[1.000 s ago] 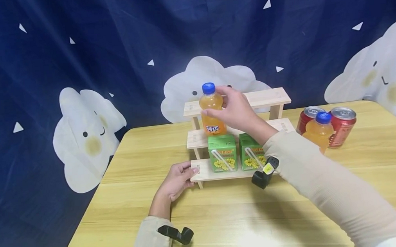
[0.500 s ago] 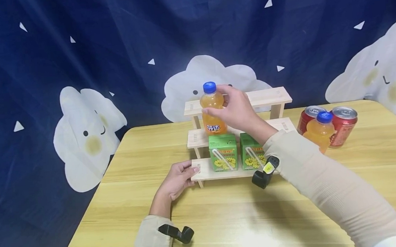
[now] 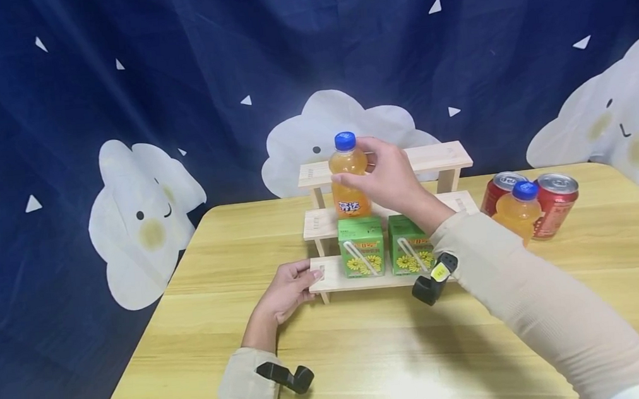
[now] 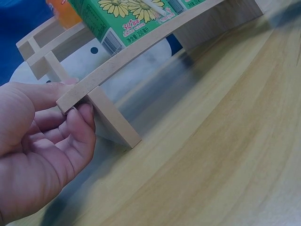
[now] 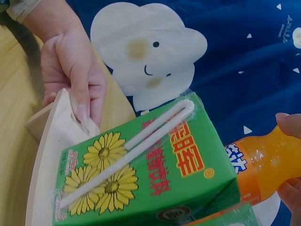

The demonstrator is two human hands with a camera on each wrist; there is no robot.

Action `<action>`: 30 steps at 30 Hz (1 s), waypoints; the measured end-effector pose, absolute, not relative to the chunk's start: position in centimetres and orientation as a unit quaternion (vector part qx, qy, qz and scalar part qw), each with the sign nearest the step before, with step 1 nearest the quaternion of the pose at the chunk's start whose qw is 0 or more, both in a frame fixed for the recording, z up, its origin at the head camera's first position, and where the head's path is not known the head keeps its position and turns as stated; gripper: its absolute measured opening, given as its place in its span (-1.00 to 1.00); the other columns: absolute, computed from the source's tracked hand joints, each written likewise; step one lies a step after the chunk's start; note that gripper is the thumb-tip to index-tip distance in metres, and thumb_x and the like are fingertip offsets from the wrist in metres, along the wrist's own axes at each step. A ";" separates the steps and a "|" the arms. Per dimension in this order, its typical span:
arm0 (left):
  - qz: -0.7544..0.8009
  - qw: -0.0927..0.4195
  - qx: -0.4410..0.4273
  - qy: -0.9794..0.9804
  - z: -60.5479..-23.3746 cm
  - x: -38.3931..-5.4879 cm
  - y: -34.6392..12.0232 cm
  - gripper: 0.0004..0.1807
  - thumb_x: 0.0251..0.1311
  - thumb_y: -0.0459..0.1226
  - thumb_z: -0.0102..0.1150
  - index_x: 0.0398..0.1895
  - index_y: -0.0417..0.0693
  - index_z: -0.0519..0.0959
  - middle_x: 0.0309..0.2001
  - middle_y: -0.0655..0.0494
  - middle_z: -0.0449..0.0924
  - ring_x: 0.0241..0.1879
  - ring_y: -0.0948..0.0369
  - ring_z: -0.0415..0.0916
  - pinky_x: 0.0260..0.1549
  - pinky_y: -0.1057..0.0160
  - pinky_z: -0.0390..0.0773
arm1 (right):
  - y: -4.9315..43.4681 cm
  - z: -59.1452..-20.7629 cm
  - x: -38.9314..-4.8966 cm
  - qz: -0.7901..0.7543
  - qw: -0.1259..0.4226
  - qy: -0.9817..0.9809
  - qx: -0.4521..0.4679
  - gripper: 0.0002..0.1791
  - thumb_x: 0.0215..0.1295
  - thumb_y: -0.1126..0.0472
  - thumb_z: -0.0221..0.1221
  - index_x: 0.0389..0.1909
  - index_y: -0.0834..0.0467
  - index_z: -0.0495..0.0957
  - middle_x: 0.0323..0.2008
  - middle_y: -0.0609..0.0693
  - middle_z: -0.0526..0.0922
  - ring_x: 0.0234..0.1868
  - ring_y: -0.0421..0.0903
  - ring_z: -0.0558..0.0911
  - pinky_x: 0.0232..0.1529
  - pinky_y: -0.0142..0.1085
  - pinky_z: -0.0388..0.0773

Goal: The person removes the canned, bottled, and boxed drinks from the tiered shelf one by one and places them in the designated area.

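Note:
My right hand (image 3: 388, 174) holds an orange soda bottle (image 3: 347, 187) with a blue cap, thumb on its near side and fingers behind. The bottle stands upright at the middle step of a three-tier wooden shelf (image 3: 326, 281), toward its left end. At the lowest step's left end, my left hand (image 3: 289, 291) pinches the board; in the left wrist view the thumb (image 4: 51, 94) lies on top and curled fingers sit beneath. Two green drink cartons (image 3: 361, 246) with straws stand on that lowest step, the left one in front of the bottle's base.
Right of the shelf, two red cans (image 3: 554, 204) stand on the wooden table (image 3: 367, 354), with a second orange soda bottle (image 3: 516, 214) in front, partly hidden by my right sleeve. A dark blue cloud-print curtain (image 3: 210, 57) hangs behind the table.
My right hand and the bottle have shifted slightly to the right along the middle step. The left hand keeps its grip on the shelf.

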State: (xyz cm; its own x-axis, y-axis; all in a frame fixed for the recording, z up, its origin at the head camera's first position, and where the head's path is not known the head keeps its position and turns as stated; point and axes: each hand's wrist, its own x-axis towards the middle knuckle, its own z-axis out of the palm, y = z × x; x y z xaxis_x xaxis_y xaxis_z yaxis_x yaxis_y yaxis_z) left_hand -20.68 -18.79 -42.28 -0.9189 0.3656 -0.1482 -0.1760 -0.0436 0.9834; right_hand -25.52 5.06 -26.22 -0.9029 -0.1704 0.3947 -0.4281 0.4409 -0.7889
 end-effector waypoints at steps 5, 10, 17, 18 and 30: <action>0.719 0.188 0.069 0.666 -42.2 -20.7 -18.7 -0.53 0.31 -0.37 0.01 0.25 -0.40 0.30 -0.11 -0.04 0.60 -0.27 0.21 0.61 -0.32 0.33 0.61 | 5.7 -26.1 -25.4 0.499 0.129 -0.839 0.175 -0.33 0.00 0.08 0.41 0.18 0.13 0.44 0.07 0.06 0.58 0.02 0.01 0.62 0.02 -0.22 0.56; 0.718 0.189 0.072 0.666 -42.2 -20.6 -18.7 -0.52 0.32 -0.36 0.01 0.26 -0.41 0.29 -0.09 -0.06 0.60 -0.24 0.20 0.61 -0.30 0.31 0.61 | 6.5 -26.2 -25.5 0.488 0.125 -0.850 0.157 -0.29 0.02 0.04 0.40 0.22 0.12 0.40 0.11 0.06 0.55 0.05 0.02 0.60 0.04 -0.19 0.54; 0.715 0.189 0.075 0.669 -42.1 -20.6 -18.8 -0.53 0.31 -0.37 0.00 0.24 -0.44 0.29 -0.13 -0.04 0.61 -0.27 0.22 0.60 -0.35 0.34 0.59 | 7.6 -26.3 -25.4 0.484 0.130 -0.855 0.136 -0.27 0.02 0.01 0.39 0.23 0.12 0.40 0.12 0.07 0.54 0.06 0.04 0.59 0.04 -0.16 0.54; 0.715 0.189 0.075 0.669 -42.1 -20.5 -18.7 -0.53 0.31 -0.37 0.00 0.24 -0.44 0.29 -0.14 -0.03 0.61 -0.28 0.22 0.60 -0.35 0.34 0.59 | 7.8 -26.3 -25.3 0.484 0.130 -0.855 0.133 -0.27 0.02 0.01 0.39 0.23 0.12 0.40 0.12 0.06 0.54 0.06 0.04 0.59 0.04 -0.17 0.54; 0.715 0.185 0.071 0.670 -42.2 -20.6 -18.7 -0.53 0.31 -0.38 0.01 0.24 -0.45 0.29 -0.16 -0.02 0.61 -0.31 0.23 0.59 -0.38 0.36 0.58 | 10.4 -26.3 -24.4 0.487 0.135 -0.857 0.103 -0.22 0.01 -0.14 0.36 0.25 0.09 0.37 0.14 0.06 0.49 0.14 0.06 0.53 0.11 -0.09 0.49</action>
